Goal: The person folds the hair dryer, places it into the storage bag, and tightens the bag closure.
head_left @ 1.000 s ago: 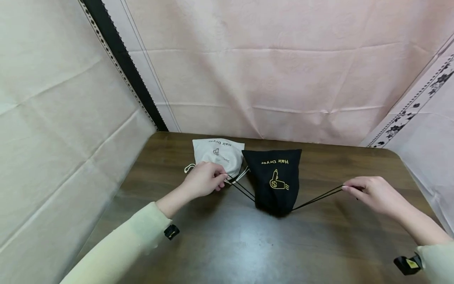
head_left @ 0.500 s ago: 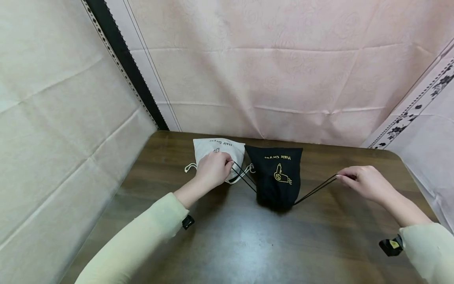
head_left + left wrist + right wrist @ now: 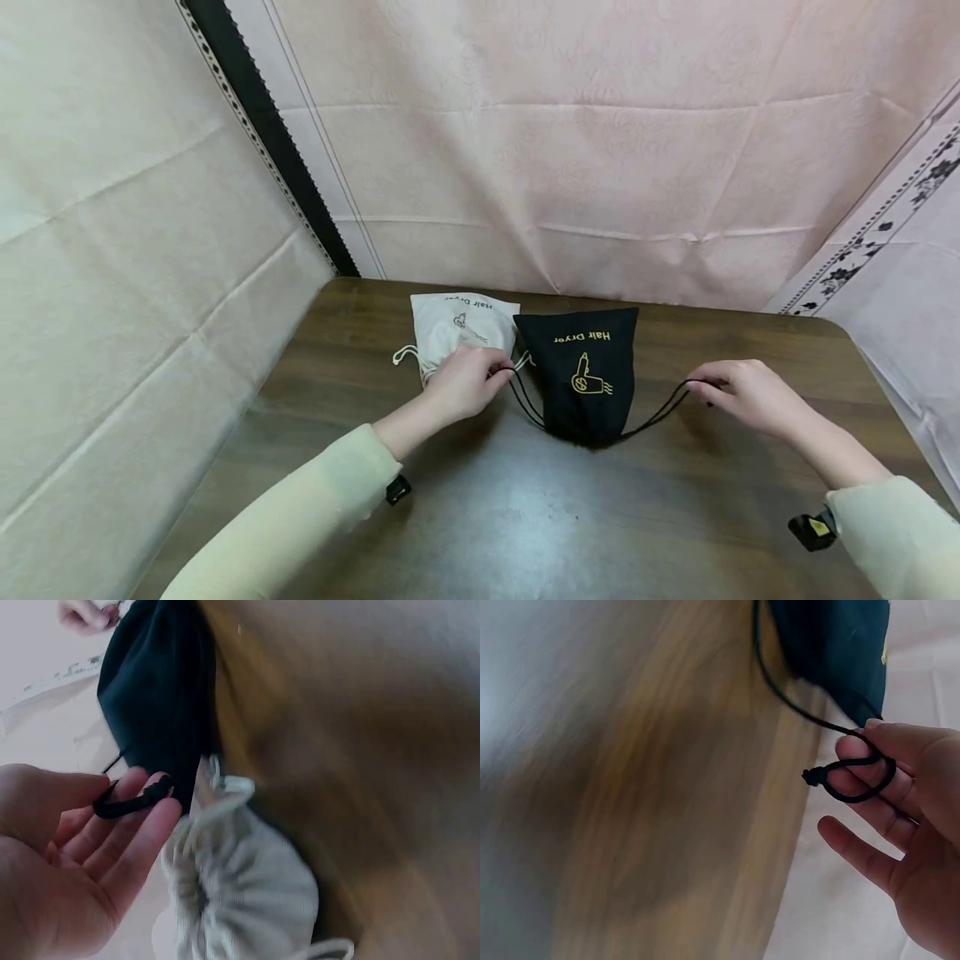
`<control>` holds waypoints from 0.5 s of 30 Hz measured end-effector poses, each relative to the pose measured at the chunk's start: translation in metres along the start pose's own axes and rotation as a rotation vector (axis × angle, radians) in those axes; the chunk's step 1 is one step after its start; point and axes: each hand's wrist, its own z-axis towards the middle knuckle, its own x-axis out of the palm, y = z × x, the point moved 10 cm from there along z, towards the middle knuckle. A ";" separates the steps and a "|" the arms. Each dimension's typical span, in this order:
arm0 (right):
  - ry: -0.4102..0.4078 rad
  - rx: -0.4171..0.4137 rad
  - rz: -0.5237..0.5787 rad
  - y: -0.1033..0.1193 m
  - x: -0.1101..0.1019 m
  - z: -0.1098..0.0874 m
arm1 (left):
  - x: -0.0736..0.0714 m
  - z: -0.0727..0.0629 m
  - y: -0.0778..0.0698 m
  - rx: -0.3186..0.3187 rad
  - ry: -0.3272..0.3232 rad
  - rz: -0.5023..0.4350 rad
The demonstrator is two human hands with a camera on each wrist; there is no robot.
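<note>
A black drawstring bag printed "Hair Dryer" in yellow lies on the table, its gathered mouth toward me. My left hand pinches the black cord on the bag's left; the knotted end shows beside the fingers in the left wrist view. On the other side my right hand pinches the right cord, whose loop and knot hang at the fingers. Both cords sag between bag and hands. A white drawstring bag, drawn shut, lies behind my left hand, which partly hides it.
The brown wooden table has its far edge against a pale pink cloth. White cloth hangs at the left, with patterned cloth at the right. White cords stick out from the white bag.
The cords were pulled taut and now hang slack. My right hand has moved inward to the left, and my left hand has shifted slightly right. The black bag's mouth rests lower.
</note>
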 end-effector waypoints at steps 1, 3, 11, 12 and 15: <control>0.005 0.002 0.001 0.002 0.000 0.003 | 0.004 0.002 -0.003 0.011 -0.001 -0.023; 0.009 0.007 -0.004 0.007 0.000 0.008 | 0.013 0.008 -0.008 0.018 -0.008 -0.068; 0.009 0.021 -0.002 0.016 -0.004 0.020 | 0.021 0.022 -0.024 0.115 -0.034 -0.109; 0.011 0.023 0.001 0.017 -0.005 0.020 | 0.017 0.021 -0.025 0.131 -0.044 -0.108; 0.016 0.039 0.005 0.018 -0.011 0.019 | 0.002 0.017 -0.023 0.158 -0.089 -0.089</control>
